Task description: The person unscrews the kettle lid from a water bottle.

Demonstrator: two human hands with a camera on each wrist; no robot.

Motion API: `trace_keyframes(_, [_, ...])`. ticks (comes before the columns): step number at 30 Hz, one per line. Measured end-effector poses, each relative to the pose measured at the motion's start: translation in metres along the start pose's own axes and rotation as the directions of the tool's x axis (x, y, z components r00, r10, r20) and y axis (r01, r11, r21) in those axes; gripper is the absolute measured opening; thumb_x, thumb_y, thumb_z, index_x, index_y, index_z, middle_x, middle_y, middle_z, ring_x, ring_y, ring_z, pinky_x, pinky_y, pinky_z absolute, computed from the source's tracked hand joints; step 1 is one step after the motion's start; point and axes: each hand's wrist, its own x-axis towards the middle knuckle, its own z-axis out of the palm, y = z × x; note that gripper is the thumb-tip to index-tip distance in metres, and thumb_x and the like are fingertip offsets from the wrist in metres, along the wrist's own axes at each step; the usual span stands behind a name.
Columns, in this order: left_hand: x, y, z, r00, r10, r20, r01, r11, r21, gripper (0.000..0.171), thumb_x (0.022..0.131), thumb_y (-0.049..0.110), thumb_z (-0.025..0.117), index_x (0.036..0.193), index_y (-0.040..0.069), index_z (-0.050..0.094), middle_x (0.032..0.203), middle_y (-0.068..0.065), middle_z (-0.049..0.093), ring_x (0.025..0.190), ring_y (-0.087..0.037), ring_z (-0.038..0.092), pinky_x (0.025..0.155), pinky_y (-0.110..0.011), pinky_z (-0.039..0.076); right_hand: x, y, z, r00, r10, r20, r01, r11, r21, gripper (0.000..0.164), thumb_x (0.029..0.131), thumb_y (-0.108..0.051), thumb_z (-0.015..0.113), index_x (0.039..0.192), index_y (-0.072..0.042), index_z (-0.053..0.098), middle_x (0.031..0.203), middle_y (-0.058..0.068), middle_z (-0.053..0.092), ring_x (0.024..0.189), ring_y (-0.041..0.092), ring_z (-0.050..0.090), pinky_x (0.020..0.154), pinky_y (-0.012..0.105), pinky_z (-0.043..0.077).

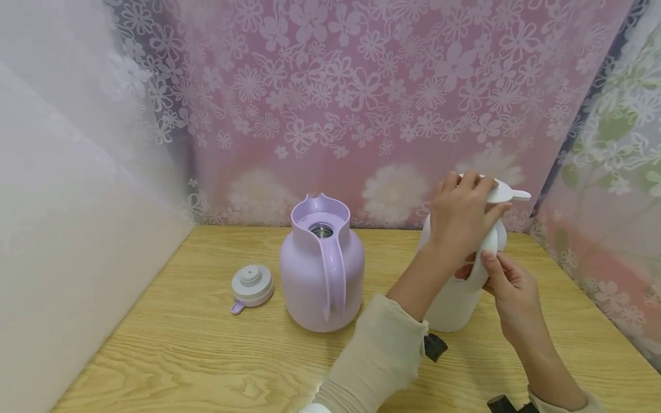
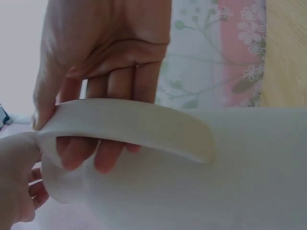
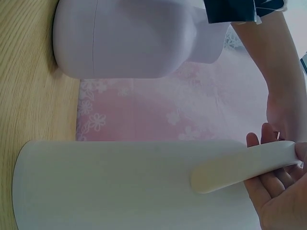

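Note:
On the right of the table in the head view stands a white thermos jug. My left hand grips its white lid from above, and the lid's tab points right. Below it, my right hand holds the jug's white handle, fingers passing through the loop. The right wrist view shows the same handle with my right hand round it. Across the left wrist view runs the handle too; my left hand is partly cut off at that view's edge.
A lilac thermos jug stands mid-table with its mouth uncovered. To its left, a grey and lilac stopper lies upside down on the wooden table. Flowered curtains hang behind, and a pale wall panel rises at left.

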Motion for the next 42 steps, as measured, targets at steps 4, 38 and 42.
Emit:
trace_keyframes(4, [-0.001,-0.009,-0.003,0.992,0.079,0.095,-0.077,0.997,-0.030,0.047,0.090,0.056,0.043,0.128,0.029,0.051,0.121,0.011,0.048,0.109,-0.008,0.041,0.092,-0.019,0.030,0.000,0.001,0.000,0.999,-0.021,0.039,0.021,1.000,-0.002,0.025,0.098,-0.011,0.041,0.098,0.005,0.061,0.078,0.006,0.067,0.078,0.013,0.064,0.072,0.020,0.049])
trace_keyframes(38, [-0.010,-0.027,0.030,0.982,0.045,-0.186,-0.132,0.862,-0.489,0.033,0.084,0.037,0.065,0.114,0.022,0.066,0.121,0.008,0.055,0.111,-0.006,0.043,0.079,-0.008,0.036,0.000,-0.001,0.001,1.000,-0.016,0.018,0.016,1.000,0.004,0.025,0.098,-0.011,0.042,0.099,0.004,0.062,0.078,0.007,0.068,0.077,0.013,0.065,0.071,0.021,0.050])
trace_keyframes(42, [-0.005,-0.021,0.024,0.985,0.013,-0.174,-0.078,0.924,-0.374,0.034,0.079,0.047,0.066,0.109,0.030,0.068,0.112,0.014,0.057,0.098,-0.003,0.043,0.077,-0.006,0.033,0.001,-0.001,0.000,0.999,-0.023,0.039,0.023,1.000,0.003,0.026,0.098,-0.011,0.041,0.099,0.006,0.060,0.078,0.006,0.068,0.078,0.013,0.064,0.071,0.020,0.049])
